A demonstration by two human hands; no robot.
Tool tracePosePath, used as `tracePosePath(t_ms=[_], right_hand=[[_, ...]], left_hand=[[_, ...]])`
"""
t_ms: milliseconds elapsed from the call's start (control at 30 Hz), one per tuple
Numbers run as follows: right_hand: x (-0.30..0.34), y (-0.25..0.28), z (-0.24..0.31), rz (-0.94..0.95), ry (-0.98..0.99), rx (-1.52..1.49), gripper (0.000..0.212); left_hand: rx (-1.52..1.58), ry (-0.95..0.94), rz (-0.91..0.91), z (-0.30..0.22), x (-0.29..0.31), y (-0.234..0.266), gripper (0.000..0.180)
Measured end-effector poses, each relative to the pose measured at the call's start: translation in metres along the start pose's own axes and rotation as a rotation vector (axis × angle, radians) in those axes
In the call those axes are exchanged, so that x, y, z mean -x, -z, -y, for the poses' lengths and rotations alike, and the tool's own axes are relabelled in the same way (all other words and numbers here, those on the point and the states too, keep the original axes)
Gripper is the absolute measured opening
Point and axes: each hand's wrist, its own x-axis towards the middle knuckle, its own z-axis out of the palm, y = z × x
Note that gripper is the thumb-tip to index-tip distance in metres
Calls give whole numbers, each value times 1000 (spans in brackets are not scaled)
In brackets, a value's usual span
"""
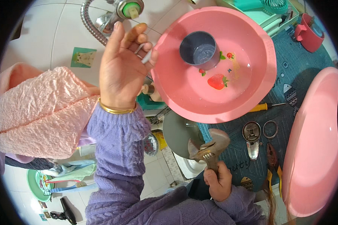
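My left hand [121, 71] is raised palm up just below the faucet, its fingers curled around a small white curved strip [147, 57]; what the strip is I cannot tell. The faucet body [120, 11] on the tiled wall shows a green ring and a pale stem, with its handle off. In my right hand [218, 182] is an adjustable wrench [213, 146], gripped by its handle, jaws upward, apart from the faucet. On the blue patterned mat lie a chrome faucet handle [252, 144], a metal ring [270, 129], yellow-handled pliers [273, 165] and a yellow screwdriver [260, 107].
A pink basin [169, 90] holding a dark grey cup [199, 48] sits beyond the wrench. Another pink basin [311, 161] stands at the right. A pink towel [45, 108] hangs at the left, and a metal hose [88, 24] curves beside the faucet.
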Motion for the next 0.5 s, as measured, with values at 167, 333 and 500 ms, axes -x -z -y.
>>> tracePosePath(t_ms=[167, 333, 500], right_hand=[[-36, -23, 25, -88, 149, -119, 20], [-71, -29, 30, 4, 230, -107, 21], [-87, -20, 0, 198, 296, -10, 23]], left_hand=[[70, 14, -95, -5, -11, -23, 33], [-409, -221, -271, 3, -14, -21, 21], [-576, -393, -323, 4, -17, -31, 15]])
